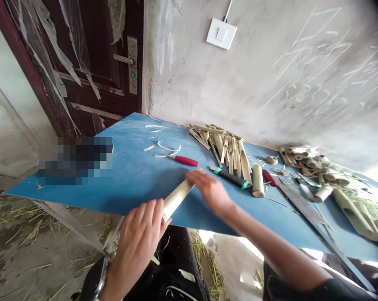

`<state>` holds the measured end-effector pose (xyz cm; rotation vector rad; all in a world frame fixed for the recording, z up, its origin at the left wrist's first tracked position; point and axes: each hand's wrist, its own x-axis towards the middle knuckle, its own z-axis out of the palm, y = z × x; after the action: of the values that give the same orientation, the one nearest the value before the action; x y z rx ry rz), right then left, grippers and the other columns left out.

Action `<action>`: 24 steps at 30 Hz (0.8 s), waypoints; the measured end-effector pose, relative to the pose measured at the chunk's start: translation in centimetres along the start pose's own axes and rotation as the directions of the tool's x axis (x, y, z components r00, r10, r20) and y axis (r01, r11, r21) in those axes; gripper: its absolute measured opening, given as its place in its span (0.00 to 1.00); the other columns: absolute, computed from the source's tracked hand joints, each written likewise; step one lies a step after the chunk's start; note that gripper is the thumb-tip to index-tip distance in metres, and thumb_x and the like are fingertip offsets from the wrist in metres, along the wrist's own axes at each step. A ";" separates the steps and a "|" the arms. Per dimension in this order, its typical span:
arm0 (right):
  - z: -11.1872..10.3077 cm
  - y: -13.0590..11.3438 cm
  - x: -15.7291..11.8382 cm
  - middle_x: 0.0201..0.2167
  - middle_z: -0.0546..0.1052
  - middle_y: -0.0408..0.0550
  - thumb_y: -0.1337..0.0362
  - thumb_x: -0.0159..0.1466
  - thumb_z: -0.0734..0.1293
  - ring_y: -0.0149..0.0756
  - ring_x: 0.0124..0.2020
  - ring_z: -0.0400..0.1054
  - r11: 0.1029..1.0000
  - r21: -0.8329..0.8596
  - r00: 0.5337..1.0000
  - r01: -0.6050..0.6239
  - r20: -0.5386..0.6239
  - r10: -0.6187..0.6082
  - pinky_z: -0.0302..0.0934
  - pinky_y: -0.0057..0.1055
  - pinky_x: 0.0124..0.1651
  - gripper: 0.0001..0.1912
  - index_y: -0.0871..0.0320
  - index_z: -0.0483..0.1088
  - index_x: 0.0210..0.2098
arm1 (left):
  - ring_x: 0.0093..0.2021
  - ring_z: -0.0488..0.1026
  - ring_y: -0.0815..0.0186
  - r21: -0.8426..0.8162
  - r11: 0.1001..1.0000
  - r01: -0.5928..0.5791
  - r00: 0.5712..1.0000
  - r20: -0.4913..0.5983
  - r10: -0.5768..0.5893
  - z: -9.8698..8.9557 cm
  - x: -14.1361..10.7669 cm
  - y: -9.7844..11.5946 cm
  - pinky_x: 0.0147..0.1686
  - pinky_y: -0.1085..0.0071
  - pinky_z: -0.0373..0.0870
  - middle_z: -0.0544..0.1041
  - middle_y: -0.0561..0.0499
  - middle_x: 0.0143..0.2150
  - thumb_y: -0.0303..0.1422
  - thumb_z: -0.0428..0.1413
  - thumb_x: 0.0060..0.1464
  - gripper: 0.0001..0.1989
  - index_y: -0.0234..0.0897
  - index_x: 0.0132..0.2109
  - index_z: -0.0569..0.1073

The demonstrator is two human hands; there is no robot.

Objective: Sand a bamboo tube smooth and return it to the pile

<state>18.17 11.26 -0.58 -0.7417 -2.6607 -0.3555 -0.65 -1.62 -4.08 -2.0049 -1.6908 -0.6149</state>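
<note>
A pale length of bamboo (178, 197) slants over the front edge of the blue table. My left hand (141, 236) is closed round its near end. At the far end, my right hand (209, 188) has its fingers bent over the bamboo, slightly blurred; its fingertips are partly hidden. A thin pale sliver (155, 260) pokes out below my left hand. Just beyond the bamboo lies a tool with a red handle (186, 161). To the right of my right hand are a black-and-green handle (232, 178) and a short upright bamboo piece (258, 182).
Cut bamboo pieces (229, 146) are heaped by the wall. A long blade (301, 202) with a red handle lies on the table's right. More bamboo (353, 213) and shavings crowd the far right. A blurred-out dark object (79, 161) sits at the left end of the table (126, 138).
</note>
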 end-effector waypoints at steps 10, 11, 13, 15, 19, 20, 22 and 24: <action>-3.9 6.9 -1.9 0.59 0.64 0.49 0.79 0.62 0.52 0.39 0.60 0.59 0.905 -0.029 0.901 -0.424 -0.118 0.418 0.60 0.39 0.59 0.29 0.57 0.58 0.61 | 0.43 0.68 0.59 -0.252 0.968 -0.009 0.998 -0.057 -0.006 -0.2 0.2 0.5 0.48 0.59 0.60 0.71 0.44 0.45 0.39 0.48 0.62 0.22 0.33 0.59 0.61; -4.4 5.5 -2.1 0.60 0.64 0.48 0.78 0.63 0.51 0.37 0.60 0.58 0.921 0.014 0.905 -0.389 -0.183 0.385 0.59 0.38 0.60 0.29 0.56 0.57 0.62 | 0.43 0.68 0.60 -0.271 0.963 0.004 0.996 -0.081 -0.027 -0.1 0.1 0.6 0.50 0.58 0.59 0.72 0.44 0.44 0.38 0.48 0.62 0.21 0.33 0.58 0.61; -4.7 1.8 -2.5 0.61 0.62 0.47 0.77 0.65 0.50 0.35 0.62 0.55 0.967 0.079 0.940 -0.244 -0.226 0.256 0.57 0.37 0.61 0.29 0.54 0.54 0.63 | 0.41 0.69 0.62 -0.297 0.954 0.034 0.989 -0.131 -0.076 0.1 -0.1 1.0 0.53 0.58 0.58 0.73 0.46 0.42 0.35 0.51 0.61 0.18 0.33 0.55 0.63; -4.1 -1.5 -2.8 0.62 0.60 0.46 0.73 0.66 0.52 0.36 0.63 0.53 0.994 0.111 0.992 0.004 -0.129 0.010 0.57 0.37 0.62 0.27 0.53 0.53 0.64 | 0.42 0.70 0.62 -0.332 0.942 0.050 0.979 -0.172 -0.112 0.4 -0.4 1.5 0.53 0.58 0.60 0.73 0.45 0.41 0.34 0.52 0.60 0.15 0.33 0.52 0.64; -2.0 -2.3 -3.4 0.59 0.64 0.52 0.73 0.67 0.53 0.38 0.60 0.57 0.995 0.061 0.997 0.082 -0.017 -0.081 0.62 0.38 0.58 0.25 0.60 0.56 0.62 | 0.45 0.69 0.61 -0.422 0.905 0.049 0.965 -0.214 -0.152 1.2 -0.9 2.3 0.54 0.59 0.62 0.72 0.44 0.42 0.30 0.54 0.58 0.16 0.32 0.52 0.63; -1.7 -1.7 -3.5 0.58 0.66 0.53 0.75 0.66 0.52 0.38 0.59 0.59 1.000 0.028 0.999 0.007 -0.043 -0.006 0.62 0.39 0.58 0.25 0.61 0.57 0.62 | 0.46 0.69 0.61 -0.443 0.896 0.038 0.964 -0.219 -0.149 1.4 -1.0 2.5 0.54 0.59 0.62 0.71 0.44 0.43 0.28 0.55 0.57 0.16 0.32 0.52 0.63; -1.7 -0.6 -3.6 0.57 0.67 0.53 0.75 0.67 0.51 0.38 0.59 0.60 0.999 0.013 0.997 -0.034 -0.066 0.035 0.61 0.39 0.59 0.24 0.60 0.59 0.60 | 0.47 0.68 0.61 -0.474 0.881 0.007 0.968 -0.219 -0.126 1.5 -1.2 2.7 0.54 0.60 0.63 0.71 0.43 0.44 0.24 0.55 0.56 0.17 0.32 0.52 0.63; -2.2 0.0 -3.6 0.59 0.65 0.50 0.71 0.67 0.54 0.37 0.61 0.56 0.989 0.088 0.992 0.122 0.020 -0.124 0.58 0.38 0.61 0.22 0.58 0.61 0.60 | 0.48 0.68 0.61 -0.486 0.873 -0.022 0.968 -0.227 -0.102 1.6 -1.4 2.8 0.53 0.61 0.64 0.71 0.44 0.45 0.22 0.53 0.56 0.16 0.34 0.52 0.64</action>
<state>21.60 8.97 -0.05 -0.5611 -2.7334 -0.2618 1.97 -2.21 -6.33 -2.1014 -1.5333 -1.3625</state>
